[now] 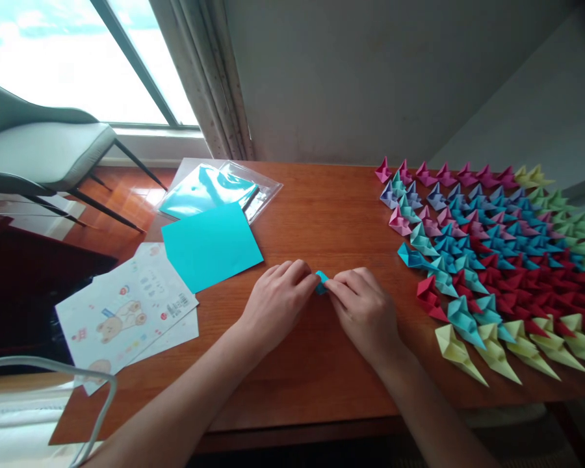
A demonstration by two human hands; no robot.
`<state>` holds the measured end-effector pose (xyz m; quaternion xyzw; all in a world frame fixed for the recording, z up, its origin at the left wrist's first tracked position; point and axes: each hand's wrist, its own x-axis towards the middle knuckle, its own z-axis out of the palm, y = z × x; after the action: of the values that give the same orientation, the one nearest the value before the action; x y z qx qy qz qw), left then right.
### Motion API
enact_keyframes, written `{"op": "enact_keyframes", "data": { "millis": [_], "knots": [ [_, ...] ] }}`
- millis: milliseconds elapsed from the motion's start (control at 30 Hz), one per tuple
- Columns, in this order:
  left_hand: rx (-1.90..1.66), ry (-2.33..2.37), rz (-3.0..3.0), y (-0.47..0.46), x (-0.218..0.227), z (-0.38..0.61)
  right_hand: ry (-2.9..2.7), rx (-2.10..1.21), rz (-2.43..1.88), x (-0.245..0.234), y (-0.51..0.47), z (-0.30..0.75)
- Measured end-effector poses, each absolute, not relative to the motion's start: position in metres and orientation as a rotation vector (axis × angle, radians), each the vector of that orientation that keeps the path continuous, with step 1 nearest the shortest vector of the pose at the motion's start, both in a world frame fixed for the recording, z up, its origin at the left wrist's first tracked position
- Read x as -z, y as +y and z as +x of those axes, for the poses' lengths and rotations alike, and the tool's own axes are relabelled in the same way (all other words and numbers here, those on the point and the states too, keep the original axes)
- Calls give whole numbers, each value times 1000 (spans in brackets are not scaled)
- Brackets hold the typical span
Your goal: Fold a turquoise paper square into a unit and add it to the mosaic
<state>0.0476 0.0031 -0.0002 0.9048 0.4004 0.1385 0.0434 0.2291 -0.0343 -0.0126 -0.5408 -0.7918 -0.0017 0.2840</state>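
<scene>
My left hand (277, 300) and my right hand (363, 308) meet at the middle of the wooden table (322, 214). Both pinch a small folded piece of turquoise paper (322, 282) between their fingertips, and most of it is hidden by the fingers. A stack of flat turquoise paper sheets (210, 245) lies just left of my left hand. To the right of my right hand lie rows of several folded paper boats (492, 260) in pink, purple, blue, red, teal and pale green.
A clear plastic sleeve (219, 188) with more turquoise paper sits at the back left. Printed cards with a bear drawing (124, 315) hang over the table's left edge. A grey chair (43, 149) stands by the window; a white cable (97, 409) loops at the lower left.
</scene>
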Motion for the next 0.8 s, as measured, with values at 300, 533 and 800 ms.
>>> {"op": "enact_keyframes", "data": {
  "millis": [300, 533, 800],
  "knots": [
    [-441, 1174, 2649, 9, 0, 39, -2130, -175, -1453, 12, -35, 234],
    [-452, 1193, 2648, 8, -3, 40, -2114, -213, -1441, 16, -34, 234],
    [-445, 1187, 2631, 7, -4, 40, -2064, -315, -1436, 15, -34, 233]
  ]
}}
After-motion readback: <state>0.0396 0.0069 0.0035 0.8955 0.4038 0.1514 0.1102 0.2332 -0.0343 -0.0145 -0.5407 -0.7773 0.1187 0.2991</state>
